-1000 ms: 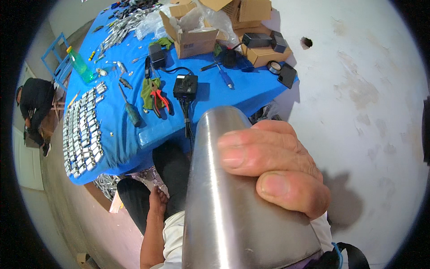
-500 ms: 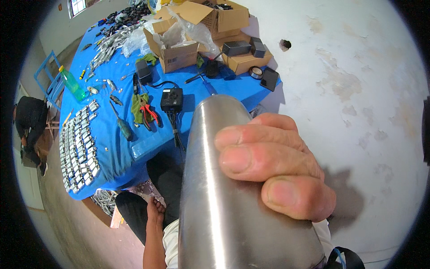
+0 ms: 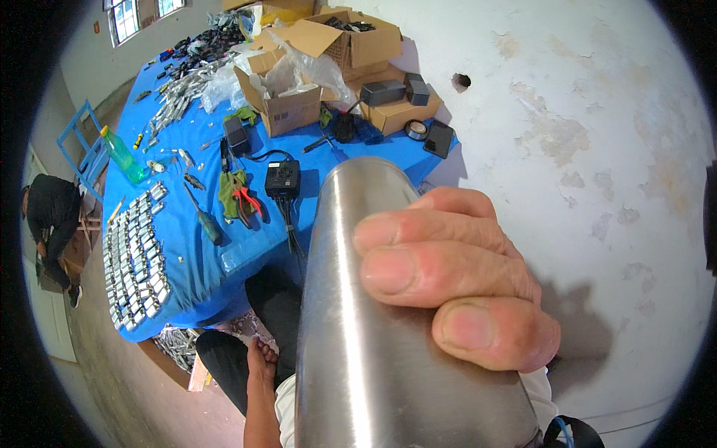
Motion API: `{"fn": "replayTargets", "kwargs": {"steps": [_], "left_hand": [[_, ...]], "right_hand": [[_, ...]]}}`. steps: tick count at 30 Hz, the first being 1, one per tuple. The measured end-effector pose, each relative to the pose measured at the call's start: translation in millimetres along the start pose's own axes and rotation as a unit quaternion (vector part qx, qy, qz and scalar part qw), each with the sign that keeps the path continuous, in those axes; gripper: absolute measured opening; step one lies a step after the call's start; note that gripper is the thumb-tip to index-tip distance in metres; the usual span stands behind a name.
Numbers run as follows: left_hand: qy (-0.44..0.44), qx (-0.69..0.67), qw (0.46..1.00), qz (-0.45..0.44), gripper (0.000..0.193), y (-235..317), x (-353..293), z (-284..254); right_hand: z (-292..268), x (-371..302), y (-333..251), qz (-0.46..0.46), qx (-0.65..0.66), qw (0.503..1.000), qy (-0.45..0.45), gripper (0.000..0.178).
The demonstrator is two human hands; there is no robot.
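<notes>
A brushed steel tumbler (image 3: 373, 313) fills the lower middle of the view, tilted with its narrow end away from me and its wide end close to the camera. Wrapped around its right side is my right hand (image 3: 455, 284), closed, with several fingertips pressed on the metal. My left hand (image 3: 261, 356) rests low on my dark-trousered leg, fingers laid out and holding nothing. Beyond the tumbler, a black box with cables (image 3: 283, 179) and red-handled pliers (image 3: 245, 204) lie on the blue-covered table (image 3: 202, 257).
Rows of small metal parts (image 3: 138, 261) line the table's left edge, near a green bottle (image 3: 123, 155). A screwdriver (image 3: 209, 226), cardboard boxes (image 3: 291, 110) and a phone (image 3: 439, 140) lie farther off. A wall (image 3: 567, 97) stands at right; another person (image 3: 52, 213) sits far left.
The view has tilted up slightly, so the table and its things sit a little lower on the left. My right hand keeps its hold on the tumbler.
</notes>
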State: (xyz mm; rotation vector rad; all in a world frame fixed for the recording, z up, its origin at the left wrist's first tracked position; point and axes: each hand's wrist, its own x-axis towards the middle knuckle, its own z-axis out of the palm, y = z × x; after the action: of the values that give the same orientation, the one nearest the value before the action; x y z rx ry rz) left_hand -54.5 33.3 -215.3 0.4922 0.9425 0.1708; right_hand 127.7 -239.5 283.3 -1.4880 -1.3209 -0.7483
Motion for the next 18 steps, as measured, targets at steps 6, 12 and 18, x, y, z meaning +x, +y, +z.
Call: {"fn": "replayTargets", "kwargs": {"steps": [6,12,18], "left_hand": [[0.002,-0.005,1.000,-0.003,0.034,-1.1,3.8,-4.0],[-0.015,-0.006,1.000,0.006,0.034,0.6,-4.3,-0.3],[-0.013,0.001,1.000,0.010,0.033,0.7,-8.4,4.3]], "right_hand": [[-4.3,2.1,-1.4,-0.022,-0.003,1.000,-0.004,0.021],[-2.2,2.5,-3.0,-0.039,-0.014,0.999,0.020,0.022],[-5.7,4.1,-7.3,-0.039,-0.029,0.999,0.011,0.022]]}}
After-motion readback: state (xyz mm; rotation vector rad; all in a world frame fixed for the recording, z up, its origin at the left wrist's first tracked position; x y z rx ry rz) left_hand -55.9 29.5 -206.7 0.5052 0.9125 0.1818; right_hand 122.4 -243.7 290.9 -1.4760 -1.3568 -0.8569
